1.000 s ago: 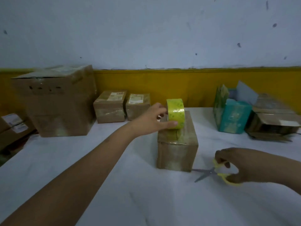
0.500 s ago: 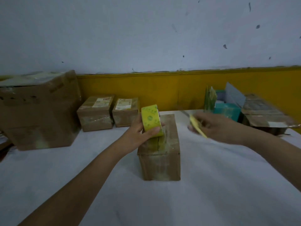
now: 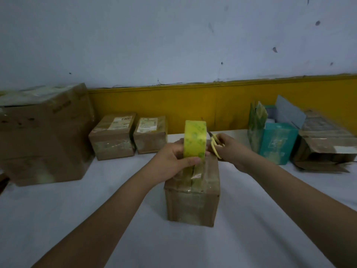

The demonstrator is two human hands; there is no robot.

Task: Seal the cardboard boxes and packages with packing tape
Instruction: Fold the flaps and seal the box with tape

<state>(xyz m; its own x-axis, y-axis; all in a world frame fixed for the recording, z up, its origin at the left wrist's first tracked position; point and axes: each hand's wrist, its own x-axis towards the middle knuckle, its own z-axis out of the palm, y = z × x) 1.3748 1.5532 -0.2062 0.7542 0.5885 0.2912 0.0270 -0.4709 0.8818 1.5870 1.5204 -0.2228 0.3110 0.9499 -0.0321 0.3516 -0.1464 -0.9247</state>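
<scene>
At the middle of the white desk point(image 3: 77, 219), a small cardboard box point(image 3: 193, 206) lies with its long axis running from the near edge toward the far one. The left hand point(image 3: 170, 161) has its fingers point(image 3: 176, 149) wrapped round a yellow tape roll point(image 3: 194, 140), which stands on edge just above the lid with a strip point(image 3: 197, 171) running down onto it. The right hand point(image 3: 231, 151), just right of the roll, grips yellow-handled scissors point(image 3: 215, 144) with the blades aimed at the far edge behind the roll — the nearer hand, by the look of it, for a cut across the strip.
</scene>
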